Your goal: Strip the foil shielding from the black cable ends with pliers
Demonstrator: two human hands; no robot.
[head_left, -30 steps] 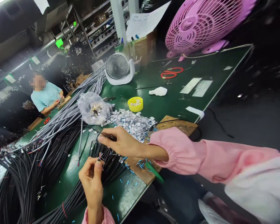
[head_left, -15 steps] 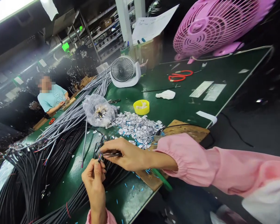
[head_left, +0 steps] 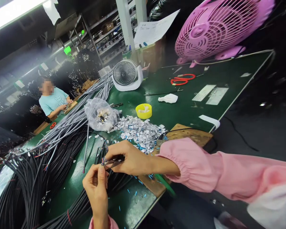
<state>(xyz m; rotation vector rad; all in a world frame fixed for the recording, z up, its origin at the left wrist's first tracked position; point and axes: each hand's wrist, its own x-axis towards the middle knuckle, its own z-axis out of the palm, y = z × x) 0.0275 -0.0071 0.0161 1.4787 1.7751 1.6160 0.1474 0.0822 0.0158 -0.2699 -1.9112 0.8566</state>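
My left hand [head_left: 97, 183] is closed in a pinch on the end of a black cable. Small coloured wires [head_left: 102, 160] stick up from between thumb and forefinger. My right hand [head_left: 127, 158] grips a slim dark tool that looks like tweezers [head_left: 114, 161], its tip at those wires. The hand covers part of the tool, so its exact shape is partly hidden. Below and behind both hands runs a bundle of black cables [head_left: 78, 203] tied with a red band.
Beyond my right hand lie a heap of silver foil scraps [head_left: 143, 132], a plastic bag [head_left: 102, 115] and a yellow dish [head_left: 143, 111]. Grey cables [head_left: 71, 119] cross the left. Farther back are a white fan [head_left: 126, 76], red scissors [head_left: 183, 79], a pink fan [head_left: 205, 35] and a person [head_left: 53, 100].
My right hand has come down and left toward my left hand, bringing the tweezers from above the cables to the coloured wires. My left hand keeps its pinch. The view has shifted slightly.
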